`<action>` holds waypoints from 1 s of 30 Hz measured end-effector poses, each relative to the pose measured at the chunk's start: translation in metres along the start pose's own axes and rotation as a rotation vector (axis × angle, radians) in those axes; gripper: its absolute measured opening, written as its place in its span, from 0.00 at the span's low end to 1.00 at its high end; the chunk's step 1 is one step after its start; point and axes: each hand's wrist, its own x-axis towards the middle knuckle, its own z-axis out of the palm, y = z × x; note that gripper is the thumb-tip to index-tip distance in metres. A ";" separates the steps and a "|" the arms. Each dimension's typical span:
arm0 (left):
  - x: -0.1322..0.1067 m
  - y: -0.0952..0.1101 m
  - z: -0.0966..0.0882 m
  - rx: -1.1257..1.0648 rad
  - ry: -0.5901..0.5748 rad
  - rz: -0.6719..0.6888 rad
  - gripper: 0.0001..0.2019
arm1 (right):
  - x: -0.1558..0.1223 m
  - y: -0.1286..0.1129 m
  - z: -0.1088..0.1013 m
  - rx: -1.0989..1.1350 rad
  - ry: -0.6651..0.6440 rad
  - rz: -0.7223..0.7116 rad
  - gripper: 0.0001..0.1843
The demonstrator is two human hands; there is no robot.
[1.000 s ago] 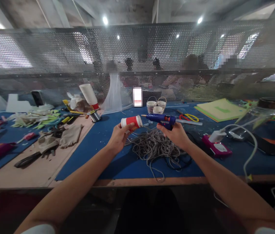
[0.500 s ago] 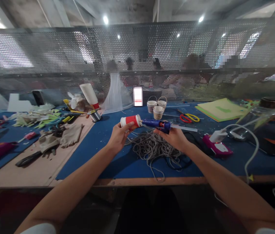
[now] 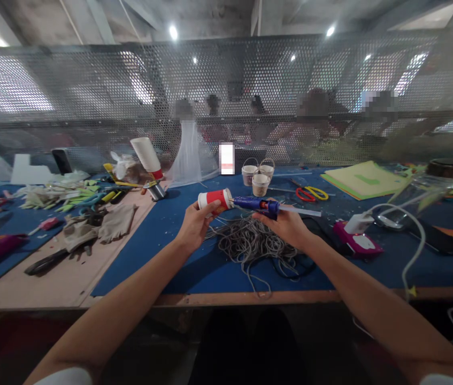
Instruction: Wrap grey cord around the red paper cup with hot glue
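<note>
A red and white paper cup [image 3: 215, 199] lies on its side in the fingers of my left hand [image 3: 194, 223]. My right hand [image 3: 288, 227] is wrapped round a blue hot glue gun [image 3: 255, 203], with a pale glue stick [image 3: 300, 210] poking out of its back. The gun's nozzle is at the end of the cup that faces right; whether it touches cannot be told. Beneath both hands lies a tangled heap of grey cord [image 3: 256, 243]. Beyond them stand three small cups with loop handles, the nearest a cream one [image 3: 260, 185].
Red and yellow scissors [image 3: 310, 193] and coloured sheets [image 3: 365, 179] lie at the right. A magenta power strip [image 3: 356, 239] with a white plug and cable sits near my right forearm. At left are stacked paper cups [image 3: 146, 156], a tin can [image 3: 156, 191] and gloves [image 3: 117, 223]. Perforated mesh [image 3: 234, 69] rises behind.
My hands, the cup and the glue gun hold nearly the same place. At the far right, a hand seen earlier beside the glass jar is gone from view.
</note>
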 end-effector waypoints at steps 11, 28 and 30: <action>-0.001 0.001 0.002 -0.012 -0.005 0.003 0.19 | 0.000 -0.001 -0.001 -0.020 0.001 -0.012 0.23; -0.001 0.000 0.000 0.006 -0.009 0.010 0.20 | 0.001 -0.003 -0.004 -0.009 -0.022 0.017 0.23; 0.000 0.000 0.000 0.009 -0.001 0.004 0.20 | 0.001 -0.004 -0.004 -0.012 -0.023 0.021 0.23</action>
